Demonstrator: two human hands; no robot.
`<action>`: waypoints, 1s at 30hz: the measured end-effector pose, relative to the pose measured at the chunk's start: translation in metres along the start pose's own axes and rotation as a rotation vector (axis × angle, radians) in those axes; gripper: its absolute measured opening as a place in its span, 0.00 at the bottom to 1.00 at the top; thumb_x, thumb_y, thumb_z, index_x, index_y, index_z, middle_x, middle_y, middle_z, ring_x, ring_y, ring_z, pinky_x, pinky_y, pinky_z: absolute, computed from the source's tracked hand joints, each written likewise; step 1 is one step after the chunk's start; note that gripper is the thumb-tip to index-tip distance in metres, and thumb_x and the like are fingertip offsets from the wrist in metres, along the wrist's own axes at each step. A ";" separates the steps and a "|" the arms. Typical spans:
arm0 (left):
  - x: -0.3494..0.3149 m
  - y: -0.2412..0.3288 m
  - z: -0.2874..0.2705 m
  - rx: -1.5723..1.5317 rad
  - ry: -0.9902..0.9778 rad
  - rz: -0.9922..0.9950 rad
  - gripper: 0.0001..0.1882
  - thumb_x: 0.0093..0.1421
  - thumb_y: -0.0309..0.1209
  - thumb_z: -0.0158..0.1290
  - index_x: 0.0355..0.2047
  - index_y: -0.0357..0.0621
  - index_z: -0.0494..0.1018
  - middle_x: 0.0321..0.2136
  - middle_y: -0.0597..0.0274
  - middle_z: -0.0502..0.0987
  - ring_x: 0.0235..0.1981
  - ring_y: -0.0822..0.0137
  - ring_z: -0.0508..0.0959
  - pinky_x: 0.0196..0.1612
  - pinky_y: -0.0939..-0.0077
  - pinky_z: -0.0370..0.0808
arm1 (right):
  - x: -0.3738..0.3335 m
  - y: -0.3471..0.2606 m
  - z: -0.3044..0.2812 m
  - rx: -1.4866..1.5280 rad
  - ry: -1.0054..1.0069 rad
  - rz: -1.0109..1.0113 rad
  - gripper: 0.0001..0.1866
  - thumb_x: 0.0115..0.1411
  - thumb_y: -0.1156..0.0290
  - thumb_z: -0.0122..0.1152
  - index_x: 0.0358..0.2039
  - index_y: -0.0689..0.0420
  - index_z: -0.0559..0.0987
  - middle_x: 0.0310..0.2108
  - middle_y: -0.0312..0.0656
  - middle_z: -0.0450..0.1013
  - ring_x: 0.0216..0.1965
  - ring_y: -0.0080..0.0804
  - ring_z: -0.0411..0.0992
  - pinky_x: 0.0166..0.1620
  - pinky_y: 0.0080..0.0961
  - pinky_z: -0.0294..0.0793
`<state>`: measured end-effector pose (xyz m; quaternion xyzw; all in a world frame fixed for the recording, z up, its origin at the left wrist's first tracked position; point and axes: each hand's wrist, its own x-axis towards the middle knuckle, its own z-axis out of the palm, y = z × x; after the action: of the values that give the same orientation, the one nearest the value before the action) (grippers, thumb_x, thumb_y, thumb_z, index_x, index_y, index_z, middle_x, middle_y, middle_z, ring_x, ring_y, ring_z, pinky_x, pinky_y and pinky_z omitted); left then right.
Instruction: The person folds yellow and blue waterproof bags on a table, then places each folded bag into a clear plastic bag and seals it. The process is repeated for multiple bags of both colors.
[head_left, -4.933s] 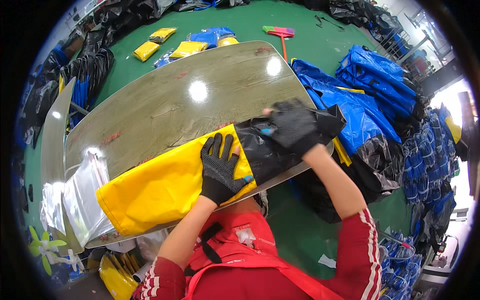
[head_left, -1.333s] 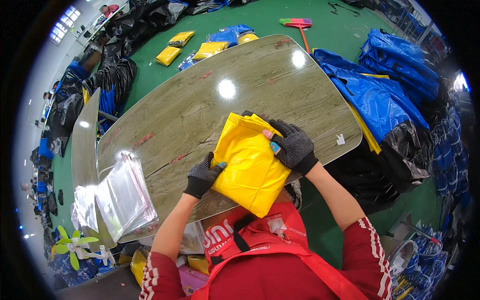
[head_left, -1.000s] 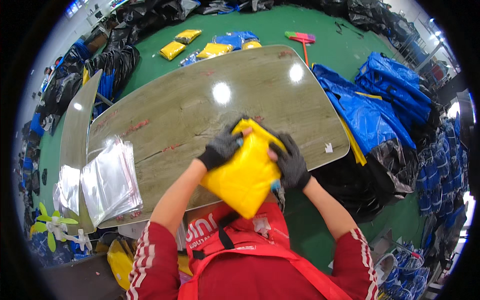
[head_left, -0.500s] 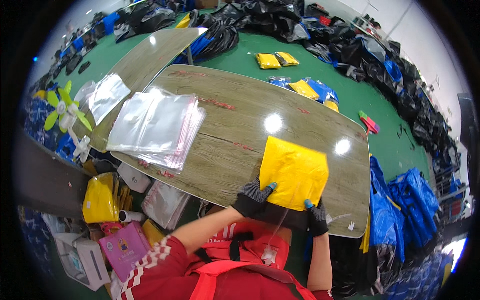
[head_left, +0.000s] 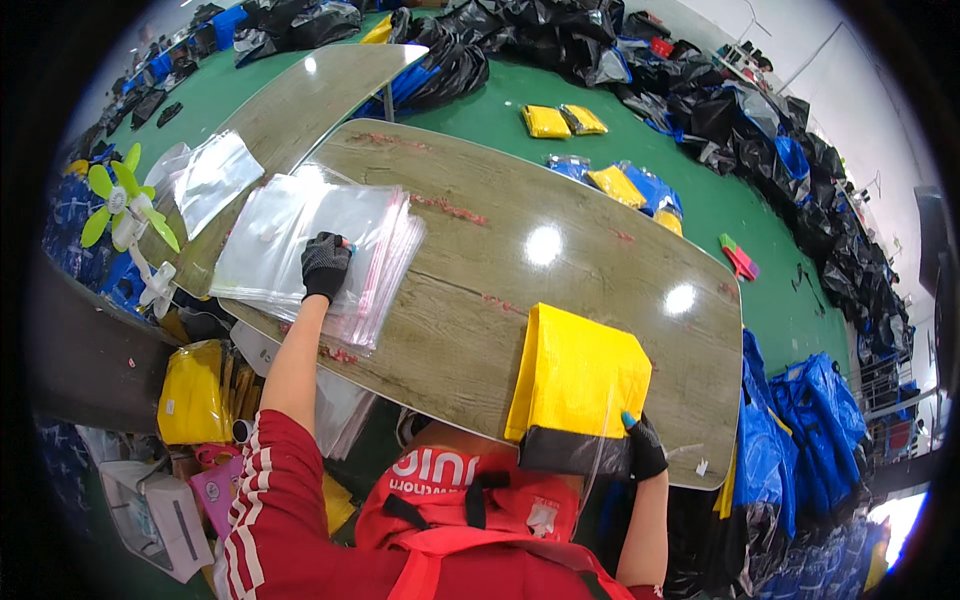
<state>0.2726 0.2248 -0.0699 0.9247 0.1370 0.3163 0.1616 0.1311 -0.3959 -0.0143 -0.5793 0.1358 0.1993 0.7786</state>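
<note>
My right hand [head_left: 647, 447], in a dark glove with a bare-looking blue thumb tip, grips the lower right corner of a folded yellow bag [head_left: 585, 370]. The thumb lies on top, while the other fingers are partly hidden. A black band runs along the bag's near edge, which overhangs the table's front edge. On the left, my gloved left hand [head_left: 326, 266] rests on a stack of clear plastic bags [head_left: 275, 240]. Its fingers are curled together against the top sheet, with the fingertips partly hidden.
The wood-patterned table [head_left: 470, 270] adjoins a second table [head_left: 310, 100]. A green fan [head_left: 120, 200] stands at the left. Yellow packets [head_left: 547, 122] lie on the floor beyond, and blue bags [head_left: 815, 400] hang at the right. Black bundles [head_left: 700, 110] line the wall.
My left hand has let go of the yellow bag and moved left onto the clear bags. The yellow bag now lies lower, with its black band showing; my right hand still holds it.
</note>
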 end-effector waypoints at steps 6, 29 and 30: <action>0.025 -0.013 0.003 0.086 -0.146 -0.044 0.07 0.51 0.36 0.54 0.30 0.51 0.77 0.34 0.57 0.77 0.38 0.50 0.75 0.42 0.55 0.72 | -0.002 0.000 0.001 0.012 -0.033 -0.005 0.33 0.59 0.63 0.62 0.61 0.62 0.64 0.56 0.43 0.69 0.55 0.35 0.69 0.57 0.31 0.67; -0.147 0.256 -0.026 -0.548 -0.661 0.446 0.13 0.44 0.37 0.65 0.25 0.46 0.74 0.38 0.57 0.77 0.45 0.53 0.74 0.50 0.58 0.68 | -0.094 -0.020 -0.040 -0.124 0.165 0.033 0.34 0.55 0.67 0.67 0.60 0.62 0.66 0.53 0.39 0.72 0.52 0.29 0.70 0.56 0.26 0.68; -0.147 0.260 -0.026 -0.526 -0.608 0.446 0.13 0.44 0.37 0.64 0.24 0.47 0.74 0.37 0.58 0.77 0.43 0.53 0.74 0.48 0.58 0.68 | -0.092 -0.019 -0.039 -0.134 0.116 -0.014 0.34 0.55 0.67 0.67 0.60 0.63 0.66 0.53 0.40 0.72 0.52 0.29 0.70 0.56 0.26 0.68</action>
<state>0.1833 -0.0586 -0.0300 0.9100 -0.2041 0.0818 0.3515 0.0594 -0.4523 0.0308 -0.6415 0.1630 0.1684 0.7305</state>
